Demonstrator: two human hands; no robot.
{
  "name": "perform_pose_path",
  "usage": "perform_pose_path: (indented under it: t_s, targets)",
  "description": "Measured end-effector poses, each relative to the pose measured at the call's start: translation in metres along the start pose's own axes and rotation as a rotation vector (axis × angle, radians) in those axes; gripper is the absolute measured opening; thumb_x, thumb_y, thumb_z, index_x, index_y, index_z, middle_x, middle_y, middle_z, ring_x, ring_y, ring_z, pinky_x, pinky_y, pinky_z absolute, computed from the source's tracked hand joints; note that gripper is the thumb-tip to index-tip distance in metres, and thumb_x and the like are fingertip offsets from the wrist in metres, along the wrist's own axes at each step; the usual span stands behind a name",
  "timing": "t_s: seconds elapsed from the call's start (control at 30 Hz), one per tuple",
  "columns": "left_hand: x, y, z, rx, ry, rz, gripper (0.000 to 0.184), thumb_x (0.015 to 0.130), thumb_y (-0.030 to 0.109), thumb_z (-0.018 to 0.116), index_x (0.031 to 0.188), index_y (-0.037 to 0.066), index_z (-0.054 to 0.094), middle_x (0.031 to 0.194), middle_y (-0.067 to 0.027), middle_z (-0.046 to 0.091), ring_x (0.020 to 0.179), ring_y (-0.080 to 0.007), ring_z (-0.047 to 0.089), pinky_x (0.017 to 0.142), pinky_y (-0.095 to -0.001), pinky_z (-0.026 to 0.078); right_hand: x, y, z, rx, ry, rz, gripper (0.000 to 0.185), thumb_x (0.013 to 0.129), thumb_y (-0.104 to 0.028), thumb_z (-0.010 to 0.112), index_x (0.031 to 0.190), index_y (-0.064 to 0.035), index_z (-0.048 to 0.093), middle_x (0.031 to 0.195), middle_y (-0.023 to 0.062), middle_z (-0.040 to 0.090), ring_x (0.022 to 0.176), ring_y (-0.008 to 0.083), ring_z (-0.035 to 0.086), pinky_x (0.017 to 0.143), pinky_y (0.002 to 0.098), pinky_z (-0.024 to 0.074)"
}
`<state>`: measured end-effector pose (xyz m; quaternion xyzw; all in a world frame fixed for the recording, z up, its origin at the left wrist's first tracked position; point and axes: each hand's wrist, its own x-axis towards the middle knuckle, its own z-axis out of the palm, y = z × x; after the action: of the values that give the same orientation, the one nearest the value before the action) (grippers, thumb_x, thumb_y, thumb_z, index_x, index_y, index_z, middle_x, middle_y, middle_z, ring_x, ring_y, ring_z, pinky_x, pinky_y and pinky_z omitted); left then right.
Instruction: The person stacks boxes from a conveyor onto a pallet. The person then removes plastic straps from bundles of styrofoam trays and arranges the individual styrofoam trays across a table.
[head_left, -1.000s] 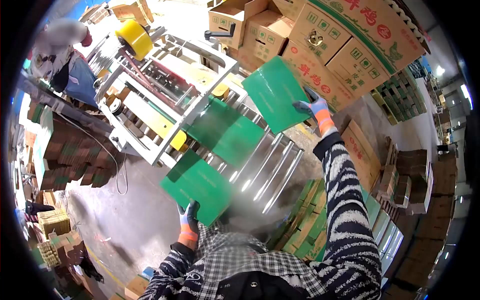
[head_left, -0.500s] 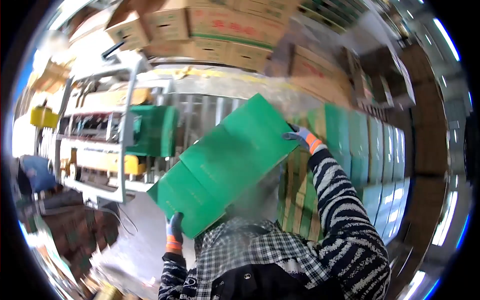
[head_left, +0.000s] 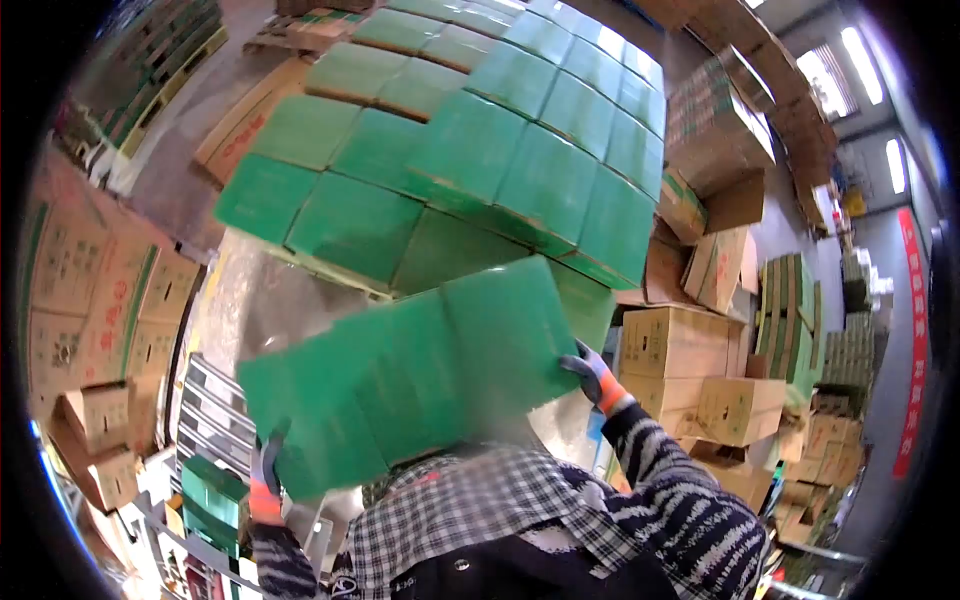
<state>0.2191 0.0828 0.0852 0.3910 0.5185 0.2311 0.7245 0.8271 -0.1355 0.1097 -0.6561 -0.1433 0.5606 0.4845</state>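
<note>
A row of green boxes (head_left: pixel 400 365), pressed end to end, is held up in front of my body. My left hand (head_left: pixel 268 462), in a grey glove with an orange cuff, grips the row's left end. My right hand (head_left: pixel 594 376), gloved alike, presses on the right end with its fingers bent over the edge. Just beyond the held row rises a large stack of green boxes (head_left: pixel 500 150), with its near layer lower than the layers behind. The held row hides part of the stack's near side.
A roller conveyor (head_left: pixel 208 405) runs at the lower left, with a green box (head_left: pixel 210 500) near its end. Printed cardboard cartons (head_left: pixel 95 290) stand at the left. Several brown cartons (head_left: pixel 665 345) are piled at the right. A pallet edge (head_left: pixel 325 272) shows under the green stack.
My view has swung from the conveyor and its metal frame to the stack of green boxes. Both hands still hold the row, carried round with me and now tilted less steeply.
</note>
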Motion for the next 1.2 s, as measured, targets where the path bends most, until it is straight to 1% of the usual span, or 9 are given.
perform_pose_path:
  t_s: [0.17, 0.27, 0.37, 0.43, 0.53, 0.63, 0.7, 0.77, 1.2]
  targets:
    - [0.205, 0.071, 0.092, 0.761, -0.462, 0.365, 0.041, 0.1, 0.02, 0.052, 0.135, 0.0, 0.053, 0.126, -0.0088, 0.061, 0.109, -0.0175, 0.061, 0.094, -0.0284, 0.05, -0.062, 0.052, -0.066, 0.296, 0.356, -0.065, 0.058, 0.089, -0.03, 0.068, 0.138, -0.0042, 0.049, 0.118, 0.0064, 0.062, 0.105, 0.0168, 0.06, 0.089, 0.0313, 0.0507]
    - [0.26, 0.122, 0.213, 0.18, -0.381, -0.068, 0.042, 0.099, 0.022, 0.055, 0.137, 0.003, 0.052, 0.122, -0.0074, 0.064, 0.106, -0.0156, 0.063, 0.093, -0.0273, 0.05, -0.057, 0.065, -0.085, 0.348, 0.425, -0.13, 0.054, 0.089, -0.022, 0.068, 0.138, -0.0051, 0.049, 0.12, 0.0062, 0.062, 0.105, 0.0173, 0.06, 0.089, 0.0309, 0.05]
    - [0.373, 0.076, 0.208, 0.633, -0.53, 0.48, 0.054, 0.096, 0.022, 0.059, 0.144, 0.003, 0.044, 0.132, -0.0121, 0.059, 0.12, -0.0205, 0.056, 0.104, -0.0334, 0.044, -0.028, 0.077, -0.084, 0.383, 0.457, -0.219, 0.053, 0.089, -0.017, 0.068, 0.138, -0.0062, 0.05, 0.121, 0.0056, 0.062, 0.105, 0.0174, 0.059, 0.091, 0.0298, 0.0489]
    - [0.379, 0.078, 0.217, 0.256, -0.355, 0.146, 0.058, 0.095, 0.02, 0.061, 0.146, 0.004, 0.04, 0.14, -0.0152, 0.053, 0.129, -0.0246, 0.05, 0.11, -0.0372, 0.038, -0.021, 0.075, -0.069, 0.513, 0.546, -0.274, 0.051, 0.088, -0.014, 0.067, 0.136, -0.0063, 0.051, 0.118, 0.0043, 0.062, 0.105, 0.0161, 0.058, 0.092, 0.0295, 0.0477]
    - [0.282, 0.126, 0.268, 1.361, 0.193, 0.42, 0.058, 0.095, 0.016, 0.059, 0.147, 0.002, 0.038, 0.152, -0.0175, 0.039, 0.141, -0.0295, 0.036, 0.118, -0.0396, 0.027, -0.013, 0.091, -0.076, 0.525, 0.584, -0.247, 0.048, 0.089, -0.013, 0.066, 0.134, -0.0097, 0.053, 0.115, 0.0034, 0.063, 0.105, 0.0168, 0.059, 0.092, 0.0306, 0.0481]
    - [0.248, 0.09, 0.273, 0.76, 0.693, 0.784, 0.059, 0.096, 0.02, 0.058, 0.149, 0.003, 0.037, 0.157, -0.0161, 0.032, 0.142, -0.0316, 0.034, 0.118, -0.0408, 0.027, -0.008, 0.088, -0.076, 0.593, 0.599, -0.204, 0.042, 0.092, -0.016, 0.065, 0.132, -0.0127, 0.054, 0.114, 0.0026, 0.063, 0.105, 0.0173, 0.06, 0.093, 0.0311, 0.0487]
    - [0.223, 0.025, 0.283, -0.421, 0.628, 0.658, 0.062, 0.098, 0.033, 0.056, 0.149, 0.005, 0.037, 0.157, -0.015, 0.031, 0.142, -0.0319, 0.034, 0.117, -0.0412, 0.028, -0.008, 0.095, -0.084, 0.611, 0.549, -0.159, 0.04, 0.093, -0.017, 0.065, 0.132, -0.0146, 0.055, 0.115, 0.0022, 0.063, 0.105, 0.0177, 0.06, 0.093, 0.0315, 0.0491]
    - [0.212, -0.025, 0.31, -0.745, 0.274, 0.256, 0.059, 0.099, 0.048, 0.045, 0.142, 0.008, 0.046, 0.145, -0.0112, 0.046, 0.129, -0.0308, 0.046, 0.109, -0.0438, 0.038, -0.009, 0.096, -0.087, 0.662, 0.442, -0.167, 0.035, 0.097, -0.024, 0.062, 0.13, -0.0132, 0.057, 0.118, 0.0013, 0.063, 0.107, 0.0175, 0.06, 0.093, 0.0339, 0.0493]
    - [0.212, -0.021, 0.405, -1.155, -0.011, 0.042, 0.047, 0.098, 0.045, 0.049, 0.131, 0.012, 0.056, 0.116, -0.0088, 0.063, 0.102, -0.0259, 0.059, 0.088, -0.0408, 0.051, 0.019, 0.087, -0.121, 0.497, 0.365, -0.138, 0.042, 0.106, -0.021, 0.042, 0.141, 0.0017, 0.043, 0.138, 0.01, 0.05, 0.126, 0.0218, 0.048, 0.109, 0.0347, 0.0394]
